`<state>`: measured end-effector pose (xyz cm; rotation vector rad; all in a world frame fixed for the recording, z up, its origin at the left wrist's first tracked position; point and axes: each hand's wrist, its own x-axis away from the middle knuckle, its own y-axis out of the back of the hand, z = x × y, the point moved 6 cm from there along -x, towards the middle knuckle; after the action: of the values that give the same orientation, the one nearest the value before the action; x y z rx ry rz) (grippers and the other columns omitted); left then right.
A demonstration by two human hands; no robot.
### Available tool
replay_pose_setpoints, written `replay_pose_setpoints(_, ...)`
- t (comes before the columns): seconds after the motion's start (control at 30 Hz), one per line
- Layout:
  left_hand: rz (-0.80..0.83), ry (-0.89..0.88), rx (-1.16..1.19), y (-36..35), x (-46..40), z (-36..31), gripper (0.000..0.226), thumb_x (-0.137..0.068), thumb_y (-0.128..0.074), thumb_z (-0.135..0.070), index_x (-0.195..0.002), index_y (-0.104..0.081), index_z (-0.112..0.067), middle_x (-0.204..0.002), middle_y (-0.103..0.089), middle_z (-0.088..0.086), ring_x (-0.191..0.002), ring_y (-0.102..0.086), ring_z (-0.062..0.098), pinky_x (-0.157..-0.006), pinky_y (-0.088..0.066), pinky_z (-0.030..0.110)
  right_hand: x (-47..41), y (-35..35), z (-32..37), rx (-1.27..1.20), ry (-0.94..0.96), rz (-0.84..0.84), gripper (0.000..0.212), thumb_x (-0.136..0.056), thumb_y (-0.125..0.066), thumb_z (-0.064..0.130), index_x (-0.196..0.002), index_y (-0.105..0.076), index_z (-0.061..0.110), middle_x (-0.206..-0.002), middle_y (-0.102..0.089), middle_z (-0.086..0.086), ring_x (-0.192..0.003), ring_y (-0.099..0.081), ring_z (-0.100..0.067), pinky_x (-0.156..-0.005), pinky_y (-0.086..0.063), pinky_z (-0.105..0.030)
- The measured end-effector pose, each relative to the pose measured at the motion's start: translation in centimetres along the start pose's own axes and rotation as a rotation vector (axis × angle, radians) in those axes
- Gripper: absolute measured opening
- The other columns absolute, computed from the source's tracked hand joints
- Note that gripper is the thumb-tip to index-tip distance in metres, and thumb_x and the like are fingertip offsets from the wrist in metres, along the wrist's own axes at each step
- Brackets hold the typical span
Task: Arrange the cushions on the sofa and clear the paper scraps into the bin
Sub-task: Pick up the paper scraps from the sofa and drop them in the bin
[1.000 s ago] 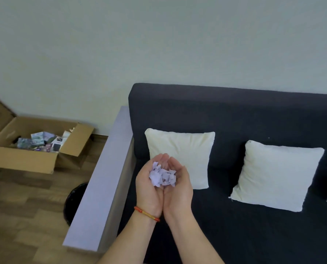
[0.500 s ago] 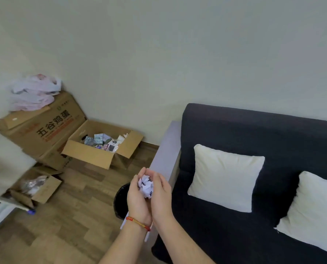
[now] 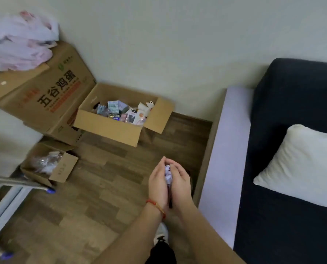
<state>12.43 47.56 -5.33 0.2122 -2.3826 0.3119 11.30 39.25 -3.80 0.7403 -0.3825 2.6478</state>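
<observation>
Over the wooden floor (image 3: 105,187) just left of the sofa (image 3: 292,225) armrest, left hand (image 3: 158,184) and right hand (image 3: 180,184) cupped together, fingers curled around a wad of paper scraps (image 3: 168,175), white cushion (image 3: 301,164) propped against the dark backrest, open cardboard box (image 3: 109,126) near the wall.

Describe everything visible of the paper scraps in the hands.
The paper scraps are a small wad of crumpled, pale lilac-white bits. They sit pressed between the cupped left hand and right hand, only the top showing in the gap between the fingers. They are held above the wooden floor, beside the sofa's armrest.
</observation>
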Motion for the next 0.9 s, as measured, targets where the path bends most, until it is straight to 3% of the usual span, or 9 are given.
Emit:
replay_pose_setpoints(0.1,-0.073,0.108,-0.039,2.8,-5.5,3.2,0.027,-0.109,-0.055,-0.017,-0.127,-0.074,-0.015,-0.119,-0.077,0.010,-0.110,-0.075,0.024,-0.083,-0.061,0.032,-3.7,-1.3,-5.6,-0.063,-0.123,-0.127,0.021,-0.107,-0.057,0.021,-0.109,-0.077,0.018,-0.102,-0.080,0.000,-0.094,-0.076,-0.015,-0.087,-0.061,-0.037)
replay_pose_setpoints(0.2,-0.050,0.324,0.012,4.5,-11.3,8.4,0.026,-0.106,-0.062,-0.023,-0.118,-0.078,-0.006,-0.115,-0.078,0.018,-0.109,-0.075,0.032,-0.086,-0.061,0.041,-7.9,-1.0,-13.2,-0.196,-0.350,-0.276,0.024,-0.107,-0.058,0.023,-0.104,-0.081,0.018,-0.104,-0.080,-0.006,-0.098,-0.077,-0.020,-0.089,-0.062,-0.038)
replay_pose_setpoints(0.43,-0.052,0.647,0.108,8.5,-23.7,20.6,0.035,-0.109,-0.053,-0.023,-0.127,-0.068,0.003,-0.110,-0.071,0.020,-0.102,-0.067,0.031,-0.092,-0.054,0.041,-16.6,1.7,-27.7,-0.095,-0.537,-0.413,0.021,-0.100,-0.060,0.017,-0.103,-0.081,0.016,-0.102,-0.080,-0.009,-0.099,-0.076,-0.025,-0.094,-0.062,-0.047)
replay_pose_setpoints(0.5,-0.027,0.673,0.116,9.0,-25.7,22.8,0.031,-0.111,-0.047,-0.022,-0.101,-0.067,0.000,-0.094,-0.069,0.018,-0.086,-0.067,0.027,-0.082,-0.052,0.037,-17.8,2.2,-30.4,-0.112,-0.565,-0.425,0.020,-0.095,-0.063,0.018,-0.101,-0.082,0.015,-0.099,-0.081,-0.010,-0.098,-0.077,-0.027,-0.096,-0.061,-0.050)
replay_pose_setpoints(0.57,-0.023,0.686,0.055,9.6,-27.6,24.9,0.034,-0.111,-0.045,-0.023,-0.095,-0.067,-0.002,-0.077,-0.068,0.014,-0.061,-0.067,0.020,-0.068,-0.049,0.032,-19.4,2.7,-33.0,-0.140,-0.574,-0.450,0.019,-0.098,-0.061,0.018,-0.102,-0.080,0.016,-0.101,-0.080,-0.011,-0.100,-0.076,-0.029,-0.097,-0.060,-0.050)
replay_pose_setpoints(0.63,-0.055,0.685,0.044,10.1,-28.7,25.8,0.028,-0.110,-0.049,-0.021,-0.108,-0.070,-0.002,-0.079,-0.072,0.013,-0.056,-0.069,0.019,-0.064,-0.053,0.032,-20.6,3.0,-34.5,-0.172,-0.571,-0.473,0.022,-0.102,-0.055,0.016,-0.099,-0.077,0.016,-0.103,-0.079,-0.016,-0.099,-0.075,-0.031,-0.097,-0.060,-0.050)
replay_pose_setpoints(0.73,-0.106,0.652,0.052,10.5,-29.5,25.9,0.035,-0.109,-0.046,-0.011,-0.142,-0.057,-0.012,-0.092,-0.070,0.012,-0.081,-0.069,0.027,-0.068,-0.060,0.035,-21.7,3.5,-36.7,-0.290,-0.606,-0.516,0.028,-0.107,-0.045,0.009,-0.096,-0.069,0.018,-0.105,-0.071,-0.019,-0.097,-0.069,-0.032,-0.086,-0.059,-0.042)
replay_pose_setpoints(0.8,-0.116,0.612,0.055,10.4,-29.5,25.3,0.055,-0.111,-0.045,-0.010,-0.163,-0.033,-0.023,-0.110,-0.066,0.009,-0.094,-0.066,0.029,-0.087,-0.056,0.041,-21.8,3.5,-37.4,-0.373,-0.629,-0.543,0.024,-0.108,-0.045,0.011,-0.118,-0.067,0.010,-0.115,-0.069,-0.016,-0.109,-0.067,-0.031,-0.090,-0.056,-0.038)
replay_pose_setpoints(0.9,-0.107,0.587,0.034,10.1,-29.6,24.6,0.052,-0.112,-0.044,-0.012,-0.163,-0.035,-0.020,-0.138,-0.058,0.016,-0.094,-0.062,0.025,-0.097,-0.046,0.041,-21.8,3.4,-37.6,-0.438,-0.646,-0.559,0.030,-0.109,-0.047,0.014,-0.136,-0.058,0.009,-0.131,-0.060,-0.015,-0.129,-0.058,-0.035,-0.101,-0.051,-0.039)
